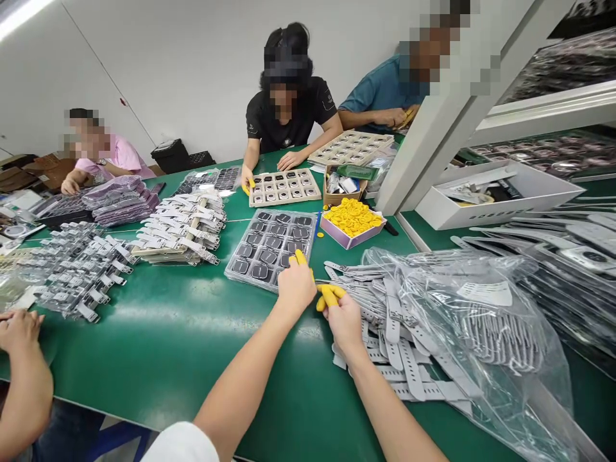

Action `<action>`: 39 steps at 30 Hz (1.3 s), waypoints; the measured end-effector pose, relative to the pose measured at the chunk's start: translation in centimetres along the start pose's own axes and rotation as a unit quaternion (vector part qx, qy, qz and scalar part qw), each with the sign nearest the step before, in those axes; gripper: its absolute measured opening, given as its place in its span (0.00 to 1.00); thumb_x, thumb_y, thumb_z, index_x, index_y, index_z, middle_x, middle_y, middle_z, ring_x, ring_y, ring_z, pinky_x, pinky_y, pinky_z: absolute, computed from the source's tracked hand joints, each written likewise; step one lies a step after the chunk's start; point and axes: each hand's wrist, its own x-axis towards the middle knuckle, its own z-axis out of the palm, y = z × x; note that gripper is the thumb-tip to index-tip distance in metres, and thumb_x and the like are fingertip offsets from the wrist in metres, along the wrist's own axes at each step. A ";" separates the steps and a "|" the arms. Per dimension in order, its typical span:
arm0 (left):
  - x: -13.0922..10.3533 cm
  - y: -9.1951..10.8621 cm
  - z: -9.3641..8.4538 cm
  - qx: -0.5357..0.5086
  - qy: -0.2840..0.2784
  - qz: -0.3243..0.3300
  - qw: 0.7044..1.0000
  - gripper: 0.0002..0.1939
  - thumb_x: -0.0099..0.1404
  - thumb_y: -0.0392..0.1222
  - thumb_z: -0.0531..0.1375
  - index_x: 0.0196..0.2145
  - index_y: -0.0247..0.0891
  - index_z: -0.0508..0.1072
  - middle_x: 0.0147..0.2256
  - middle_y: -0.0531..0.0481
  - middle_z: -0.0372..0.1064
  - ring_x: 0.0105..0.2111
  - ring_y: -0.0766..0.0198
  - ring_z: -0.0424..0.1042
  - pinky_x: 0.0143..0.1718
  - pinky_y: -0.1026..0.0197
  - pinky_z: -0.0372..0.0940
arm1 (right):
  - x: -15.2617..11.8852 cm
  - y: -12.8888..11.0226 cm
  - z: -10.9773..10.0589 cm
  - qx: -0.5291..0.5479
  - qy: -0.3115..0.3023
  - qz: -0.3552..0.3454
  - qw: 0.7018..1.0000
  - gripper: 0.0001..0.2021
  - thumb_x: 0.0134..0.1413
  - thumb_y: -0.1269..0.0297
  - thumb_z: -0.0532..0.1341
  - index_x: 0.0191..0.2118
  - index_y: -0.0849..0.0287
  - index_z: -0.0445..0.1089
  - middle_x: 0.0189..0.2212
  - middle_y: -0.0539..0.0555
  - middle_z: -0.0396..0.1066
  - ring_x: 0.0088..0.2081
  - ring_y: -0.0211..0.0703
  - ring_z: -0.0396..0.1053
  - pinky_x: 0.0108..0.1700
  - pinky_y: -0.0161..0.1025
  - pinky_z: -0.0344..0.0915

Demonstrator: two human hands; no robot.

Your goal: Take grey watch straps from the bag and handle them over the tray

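Note:
My left hand [297, 283], with yellow finger cots, is closed over the near right corner of a clear tray of dark square watch faces [267, 242]. Close beside it, my right hand [342, 317] has its yellow-covered fingers pinched together. Whatever lies between the fingers of either hand is hidden or too small to name. To the right of my right hand spreads a pile of grey watch straps [409, 366], partly under a clear plastic bag [486, 321]. Beyond the tray stands a box of yellow finger cots [351, 221].
Across the green table [178, 346], a person in black [289, 122] touches a beige tray of watch parts [283, 187]. Stacks of strap assemblies [183, 224] lie left. A white post [433, 122] and white box [500, 196] stand right. Another person's arm [26, 372] rests at left.

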 end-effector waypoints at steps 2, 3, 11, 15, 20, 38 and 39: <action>-2.9 -1.1 0.4 -0.010 0.010 0.011 1.000 0.26 0.74 0.45 0.53 0.66 0.36 0.66 0.56 0.32 0.69 0.44 0.54 0.80 0.42 0.58 0.73 | 0.1 0.1 0.0 0.001 -0.006 -0.004 1.000 0.18 0.47 0.52 0.66 0.39 0.61 0.76 0.20 0.48 0.69 0.21 0.37 0.59 0.23 0.36 0.53; -4.1 -1.6 0.6 -0.008 0.002 0.009 1.000 0.24 0.74 0.46 0.53 0.64 0.38 0.68 0.56 0.34 0.69 0.43 0.54 0.80 0.41 0.57 0.73 | 0.2 0.2 0.0 -0.001 -0.009 -0.005 1.000 0.19 0.47 0.51 0.66 0.40 0.61 0.76 0.21 0.48 0.69 0.21 0.37 0.59 0.23 0.36 0.54; -10.0 -0.9 0.8 0.030 -0.063 -0.007 0.998 0.23 0.69 0.37 0.56 0.60 0.41 0.71 0.62 0.31 0.64 0.35 0.56 0.81 0.36 0.56 0.72 | 0.5 0.6 0.3 -0.038 -0.047 -0.037 0.998 0.22 0.49 0.46 0.69 0.43 0.57 0.71 0.33 0.53 0.75 0.34 0.45 0.70 0.39 0.44 0.67; -13.1 1.2 0.6 0.020 -0.083 0.053 0.995 0.25 0.69 0.39 0.55 0.63 0.38 0.69 0.54 0.30 0.69 0.33 0.56 0.80 0.32 0.58 0.69 | 0.6 1.0 -0.2 -0.074 -0.057 -0.024 0.995 0.19 0.48 0.49 0.72 0.40 0.55 0.69 0.31 0.51 0.73 0.32 0.46 0.68 0.36 0.43 0.65; -16.2 2.8 0.9 -0.012 -0.093 0.115 0.989 0.18 0.73 0.46 0.54 0.53 0.37 0.75 0.47 0.33 0.72 0.33 0.57 0.79 0.28 0.59 0.67 | 0.7 1.1 -1.1 -0.140 -0.081 -0.034 0.986 0.15 0.47 0.53 0.71 0.32 0.53 0.67 0.26 0.48 0.69 0.29 0.43 0.63 0.33 0.41 0.61; -26.2 -21.1 0.5 0.071 -0.044 0.098 0.992 0.21 0.68 0.29 0.50 0.53 0.38 0.75 0.50 0.39 0.75 0.45 0.52 0.77 0.43 0.53 0.74 | -1.4 -1.6 -2.2 -0.329 -0.262 -0.038 0.907 0.16 0.57 0.48 0.62 0.28 0.55 0.75 0.24 0.53 0.76 0.26 0.47 0.71 0.29 0.41 0.64; -27.2 -23.7 1.0 0.071 -0.004 0.116 0.991 0.22 0.67 0.29 0.51 0.53 0.40 0.76 0.52 0.40 0.76 0.47 0.52 0.76 0.46 0.52 0.73 | -1.4 -1.8 -2.4 -0.335 -0.246 -0.047 0.908 0.16 0.58 0.48 0.62 0.29 0.55 0.75 0.22 0.52 0.75 0.25 0.46 0.69 0.27 0.41 0.63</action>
